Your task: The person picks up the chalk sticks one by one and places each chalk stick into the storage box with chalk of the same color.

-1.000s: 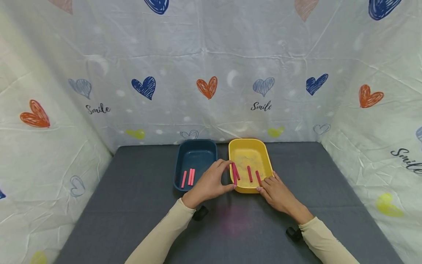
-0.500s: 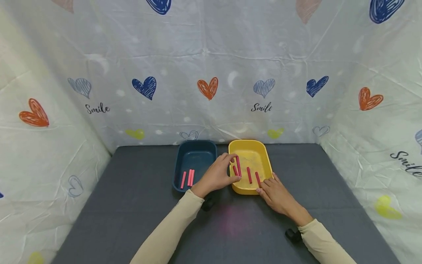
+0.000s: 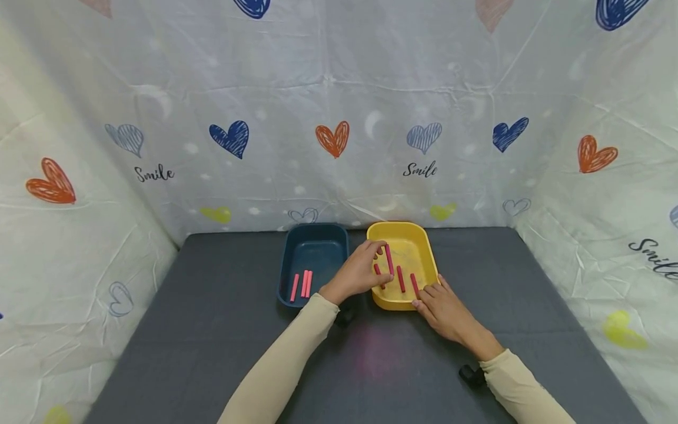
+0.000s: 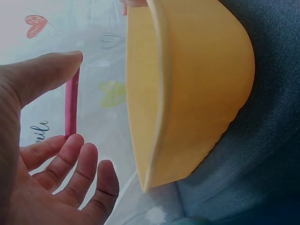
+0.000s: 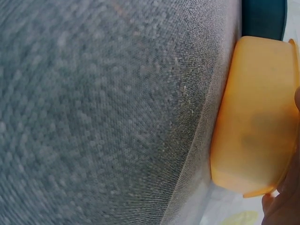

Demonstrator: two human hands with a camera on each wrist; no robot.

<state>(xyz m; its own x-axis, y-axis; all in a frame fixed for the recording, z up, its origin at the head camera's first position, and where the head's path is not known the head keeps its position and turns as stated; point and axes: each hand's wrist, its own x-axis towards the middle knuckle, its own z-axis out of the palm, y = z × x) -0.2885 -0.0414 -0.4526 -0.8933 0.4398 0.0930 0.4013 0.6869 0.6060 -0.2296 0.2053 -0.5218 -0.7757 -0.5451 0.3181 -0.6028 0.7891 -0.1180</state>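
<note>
My left hand pinches a dark pink chalk-like stick by its ends, thumb at one end and fingertips at the other. It is over the left part of a yellow tray. Three more dark pink sticks lie in that tray, one partly behind the left hand. At the tray's front right corner, my right hand holds the rim, fingers over the edge and thumb at the front. The right wrist view catches only part of this hand beside the tray's outer wall.
A dark blue tray stands left of the yellow one, with three lighter pink sticks in its front part. Both trays are at the back of a grey cloth-covered table. Behind hangs a white curtain printed with hearts.
My left hand has moved right and slightly away from me, carrying the dark pink stick from the yellow tray's left rim to further over it. The right hand stays put.
</note>
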